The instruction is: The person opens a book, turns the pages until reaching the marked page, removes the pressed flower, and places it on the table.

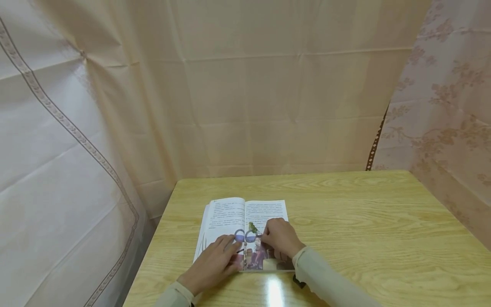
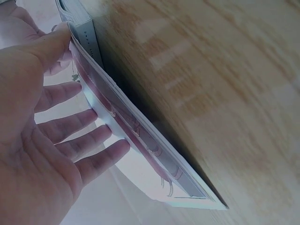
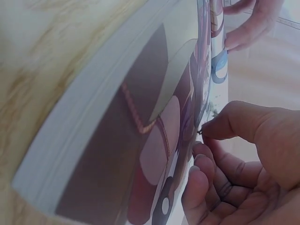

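Observation:
An open book (image 1: 264, 209) lies on the table, with printed text above and a coloured illustration across the lower part of both pages. My left hand (image 1: 212, 262) rests on the lower left page, its fingers (image 2: 101, 136) spread and nearly straight. Over the right page, my right hand (image 1: 281, 236) pinches the thin dark stem (image 3: 200, 132) of a small green sprig (image 1: 252, 227) between thumb and index finger. The sprig's leafy top points up and left, close to the book's centre fold. The remaining right fingers are curled near the page.
The wood-grain table (image 1: 364, 221) extends right of and beyond the book. A beige curtain (image 1: 268, 106) hangs behind its far edge, with a pale cloth (image 1: 57, 149) on the left and a flowered one (image 1: 449, 119) on the right.

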The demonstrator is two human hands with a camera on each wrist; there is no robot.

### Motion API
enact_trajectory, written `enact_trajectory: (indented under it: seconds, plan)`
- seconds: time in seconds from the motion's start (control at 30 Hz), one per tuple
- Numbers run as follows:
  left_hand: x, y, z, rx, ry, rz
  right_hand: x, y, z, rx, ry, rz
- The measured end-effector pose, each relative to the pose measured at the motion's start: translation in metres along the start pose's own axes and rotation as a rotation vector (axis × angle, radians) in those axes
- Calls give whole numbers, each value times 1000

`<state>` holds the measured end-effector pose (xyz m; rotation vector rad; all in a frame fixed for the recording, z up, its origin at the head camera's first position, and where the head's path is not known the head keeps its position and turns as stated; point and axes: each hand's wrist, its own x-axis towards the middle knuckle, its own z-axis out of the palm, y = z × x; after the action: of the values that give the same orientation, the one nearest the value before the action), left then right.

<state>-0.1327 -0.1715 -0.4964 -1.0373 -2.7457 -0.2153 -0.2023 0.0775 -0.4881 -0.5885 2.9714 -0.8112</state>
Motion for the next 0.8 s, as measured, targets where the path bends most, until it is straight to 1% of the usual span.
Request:
enact_trajectory:
  seconds: [0.17,0.53,0.6,0.8]
  plan:
    - [0,0,0,-7,7,7,-1,2,-1,4,3,31]
    - [0,0,1,-10,7,2,-5,6,-7,34,60,25]
    - [0,0,1,-12,0,-4,-6,6,-8,44,62,25]
    - [0,0,-1,-16,-15,-7,-7,8,-12,83,24,58]
